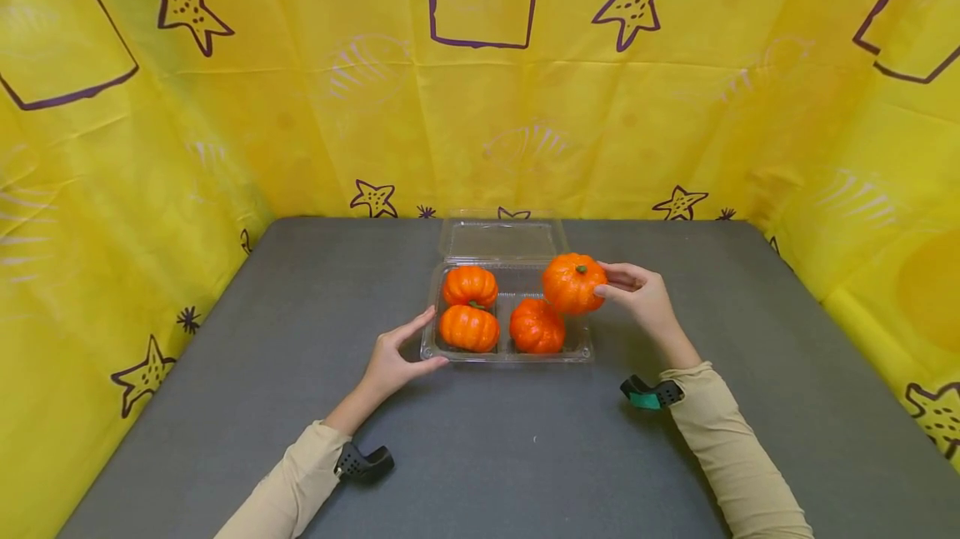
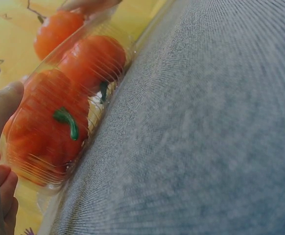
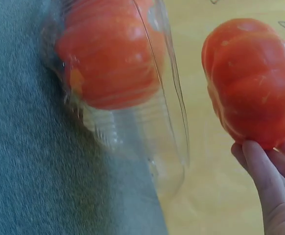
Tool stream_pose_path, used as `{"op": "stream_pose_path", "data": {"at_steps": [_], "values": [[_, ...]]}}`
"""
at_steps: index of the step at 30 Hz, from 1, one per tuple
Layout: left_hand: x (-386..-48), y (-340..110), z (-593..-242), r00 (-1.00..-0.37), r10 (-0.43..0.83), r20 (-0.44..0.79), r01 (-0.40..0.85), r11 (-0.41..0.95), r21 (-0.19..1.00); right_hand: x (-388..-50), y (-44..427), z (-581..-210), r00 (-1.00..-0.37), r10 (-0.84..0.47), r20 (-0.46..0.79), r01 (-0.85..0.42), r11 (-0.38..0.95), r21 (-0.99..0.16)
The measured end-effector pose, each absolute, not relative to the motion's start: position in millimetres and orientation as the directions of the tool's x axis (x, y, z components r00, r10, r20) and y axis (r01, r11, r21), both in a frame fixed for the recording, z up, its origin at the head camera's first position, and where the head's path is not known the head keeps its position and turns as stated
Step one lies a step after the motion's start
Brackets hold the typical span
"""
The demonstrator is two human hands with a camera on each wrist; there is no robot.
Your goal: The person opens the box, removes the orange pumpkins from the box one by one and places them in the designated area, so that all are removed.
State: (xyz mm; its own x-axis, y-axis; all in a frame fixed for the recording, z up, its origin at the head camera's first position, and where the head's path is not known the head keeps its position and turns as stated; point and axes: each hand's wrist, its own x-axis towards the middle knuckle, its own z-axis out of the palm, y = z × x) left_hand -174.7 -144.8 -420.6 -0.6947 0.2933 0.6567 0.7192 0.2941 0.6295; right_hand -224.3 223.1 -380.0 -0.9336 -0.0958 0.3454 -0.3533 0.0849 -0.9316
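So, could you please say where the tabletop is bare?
Bare gray tabletop lies left of the left hand, right of the right hand, and between both sleeves. The plastic clamshell, holding three pumpkins, is crowded, especially its left.

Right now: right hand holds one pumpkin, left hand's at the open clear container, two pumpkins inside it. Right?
Count's off: the head view shows three pumpkins inside the clear container, not two. The rest holds: right hand holding one pumpkin, left hand at the open container.

Four orange pumpkins, one clear plastic container, two black wrist devices, one gray table
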Motion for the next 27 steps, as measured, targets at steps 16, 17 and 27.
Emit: {"op": "stream_pose_path", "data": {"at_steps": [16, 17, 27], "values": [[-173.0, -144.1, -417.4, -0.682, 0.288, 0.672, 0.730, 0.306, 0.611, -239.9, 253.9, -397.3, -0.940, 0.108, 0.325, -0.313, 0.112, -0.943], [-173.0, -144.2, -417.2, -0.682, 0.288, 0.672, 0.730, 0.307, 0.610, -241.2, 255.4, -399.5, -0.941, 0.110, 0.321, -0.309, 0.117, -0.944], [-175.2, -144.4, -420.4, -0.678, 0.292, 0.675, 0.735, 0.290, 0.613, -246.1, 263.2, -413.3, -0.947, 0.174, 0.271, -0.239, 0.186, -0.953]]}}
